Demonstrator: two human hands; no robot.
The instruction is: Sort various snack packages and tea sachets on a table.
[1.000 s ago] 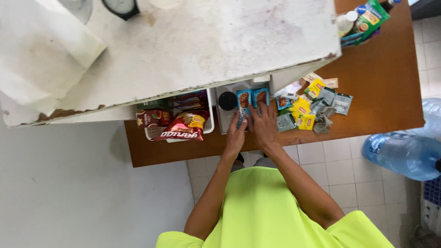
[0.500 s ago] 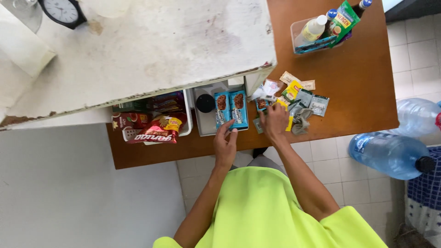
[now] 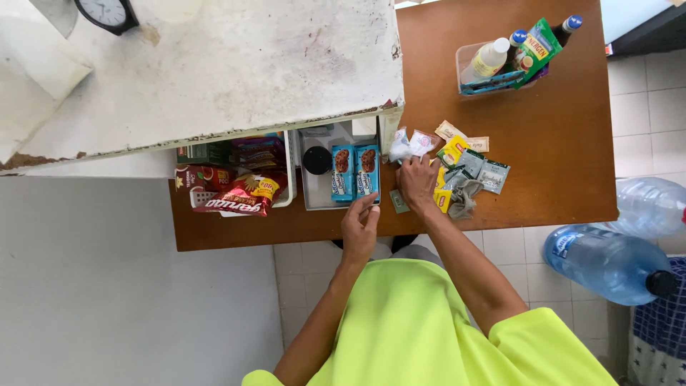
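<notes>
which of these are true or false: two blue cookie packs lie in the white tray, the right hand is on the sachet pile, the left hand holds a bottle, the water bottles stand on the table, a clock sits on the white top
1. Two blue cookie packs lie side by side in the white tray. True.
2. The right hand is on the sachet pile. True, at the pile's left edge.
3. The left hand holds a bottle. False: no bottle in it; it is at the table's front edge, just below the tray.
4. The water bottles stand on the table. False: they lie on the tiled floor beside it.
5. A clock sits on the white top. True.
</notes>
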